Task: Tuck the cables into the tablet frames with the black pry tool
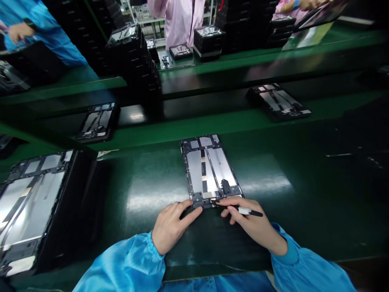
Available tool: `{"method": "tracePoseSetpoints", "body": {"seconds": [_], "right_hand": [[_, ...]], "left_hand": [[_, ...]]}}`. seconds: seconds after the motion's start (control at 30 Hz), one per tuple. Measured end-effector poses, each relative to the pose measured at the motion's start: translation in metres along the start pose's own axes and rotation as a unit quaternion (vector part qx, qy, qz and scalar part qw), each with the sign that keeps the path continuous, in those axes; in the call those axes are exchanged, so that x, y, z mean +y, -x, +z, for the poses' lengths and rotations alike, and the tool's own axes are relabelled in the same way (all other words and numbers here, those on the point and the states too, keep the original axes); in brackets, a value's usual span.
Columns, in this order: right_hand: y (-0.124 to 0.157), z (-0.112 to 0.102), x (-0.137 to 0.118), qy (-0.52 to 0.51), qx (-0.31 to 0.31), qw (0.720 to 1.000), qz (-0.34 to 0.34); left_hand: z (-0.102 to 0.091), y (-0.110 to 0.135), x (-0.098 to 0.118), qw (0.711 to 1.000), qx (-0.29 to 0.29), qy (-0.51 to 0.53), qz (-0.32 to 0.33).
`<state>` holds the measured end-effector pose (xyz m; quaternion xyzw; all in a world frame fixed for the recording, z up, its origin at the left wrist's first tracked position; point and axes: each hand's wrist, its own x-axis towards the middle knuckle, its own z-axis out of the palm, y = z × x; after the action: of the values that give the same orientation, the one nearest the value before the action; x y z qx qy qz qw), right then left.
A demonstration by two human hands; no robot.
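An open tablet frame [209, 168] with silver panels lies flat on the dark green bench in front of me. My left hand [172, 227] rests at its near left corner, fingers curled with the index finger touching the frame's edge. My right hand [251, 223] is closed on a black and white pen [243, 210], whose tip points left onto the frame's near edge. Both arms wear blue sleeves.
A stack of black trays with a tablet frame on top [27, 202] stands at my left. Two more frames in trays [97, 121] [278, 101] lie on the conveyor behind. Tall tray stacks [133, 61] stand further back. People in blue and pink coats [179, 20] work across the line.
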<state>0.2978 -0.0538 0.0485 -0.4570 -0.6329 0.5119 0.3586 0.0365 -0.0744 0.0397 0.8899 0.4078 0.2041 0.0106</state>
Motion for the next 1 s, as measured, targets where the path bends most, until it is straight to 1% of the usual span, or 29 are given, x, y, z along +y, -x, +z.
{"method": "tracePoseSetpoints", "body": {"seconds": [0.13,0.27,0.33,0.4,0.47,0.53,0.6,0.67,0.77,0.83,0.93,1.0], "right_hand": [[-0.002,0.009,-0.005,-0.016,-0.047,0.998,-0.035],[-0.006,0.012,-0.010,0.014,-0.066,0.994,-0.085],[-0.007,0.011,-0.012,0.024,-0.079,0.992,-0.091],[-0.007,0.011,-0.013,0.026,-0.093,0.992,-0.083],[-0.006,0.011,-0.014,0.015,-0.101,0.993,-0.058],[-0.004,0.010,-0.014,-0.010,-0.095,0.995,-0.008],[-0.001,0.007,-0.013,-0.039,-0.074,0.995,0.047],[0.002,0.003,-0.010,-0.052,-0.059,0.993,0.087],[0.005,-0.003,-0.005,-0.014,-0.078,0.991,0.109],[0.006,-0.005,-0.003,0.040,-0.092,0.990,0.096],[0.004,-0.006,-0.003,0.121,-0.086,0.988,0.051],[0.003,-0.006,-0.005,0.149,-0.086,0.985,0.025]], "left_hand": [[-0.002,0.001,-0.002,1.000,0.025,0.015,0.000],[-0.002,0.000,-0.001,0.999,0.026,0.027,-0.004],[-0.001,-0.001,-0.002,0.999,0.024,0.029,-0.002],[-0.001,-0.001,-0.003,0.999,0.024,0.029,-0.001],[-0.002,-0.001,-0.004,0.999,0.027,0.028,0.002],[-0.004,0.000,-0.002,0.999,0.037,0.026,0.006],[-0.005,0.001,0.005,0.998,0.036,0.036,0.022],[-0.005,0.002,0.014,0.998,0.011,0.048,0.050],[-0.002,0.003,0.026,0.993,-0.057,0.036,0.102],[0.001,0.002,0.029,0.988,-0.083,0.027,0.127],[0.002,0.002,0.028,0.986,-0.091,0.027,0.139],[0.002,0.002,0.027,0.986,-0.094,0.025,0.137]]}}
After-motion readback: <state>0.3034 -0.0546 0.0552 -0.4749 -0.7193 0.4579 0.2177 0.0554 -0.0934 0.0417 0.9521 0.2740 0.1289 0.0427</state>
